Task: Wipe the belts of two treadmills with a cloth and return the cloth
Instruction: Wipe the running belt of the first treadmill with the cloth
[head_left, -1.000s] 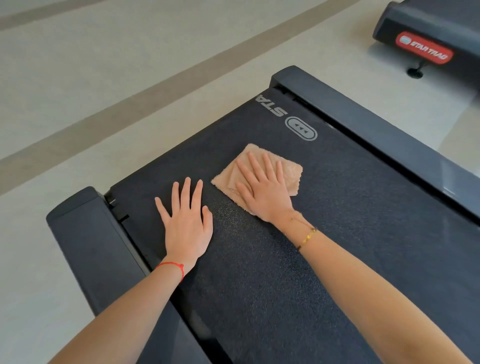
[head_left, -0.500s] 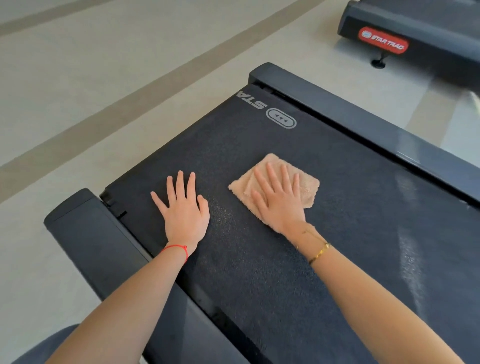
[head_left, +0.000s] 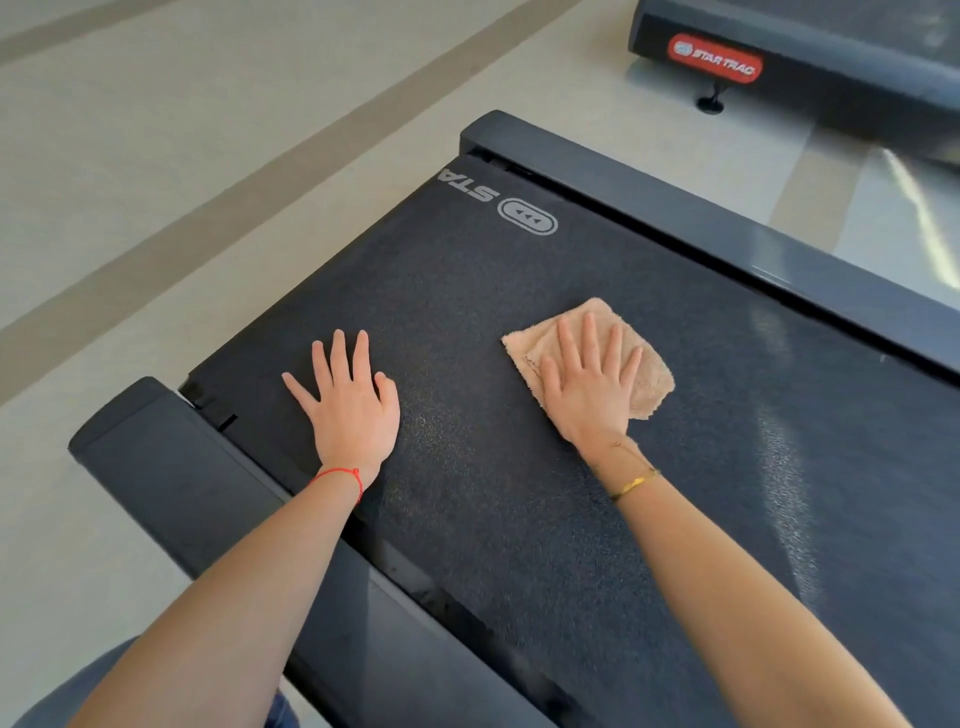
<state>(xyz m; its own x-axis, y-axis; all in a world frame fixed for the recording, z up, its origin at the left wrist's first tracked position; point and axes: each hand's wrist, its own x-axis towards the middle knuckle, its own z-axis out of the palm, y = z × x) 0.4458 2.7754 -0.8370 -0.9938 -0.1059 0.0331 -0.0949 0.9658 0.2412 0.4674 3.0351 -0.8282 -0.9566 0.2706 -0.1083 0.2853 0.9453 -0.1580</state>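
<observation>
A black treadmill belt fills the middle of the head view, with a grey logo near its far end. On it lies a folded beige cloth. My right hand presses flat on the cloth, fingers straight and spread. My left hand rests flat on the bare belt to the left of the cloth, near the belt's left edge. A second treadmill with a red Star Trac label stands at the top right.
Dark side rails flank the belt: the left rail beside my left wrist, the right rail running along the far side. Pale floor with tan stripes surrounds the machine. A small foot props up the second treadmill.
My right hand has slid the cloth to the right across the belt, away from the logo end. My left hand has stayed flat in about the same spot.
</observation>
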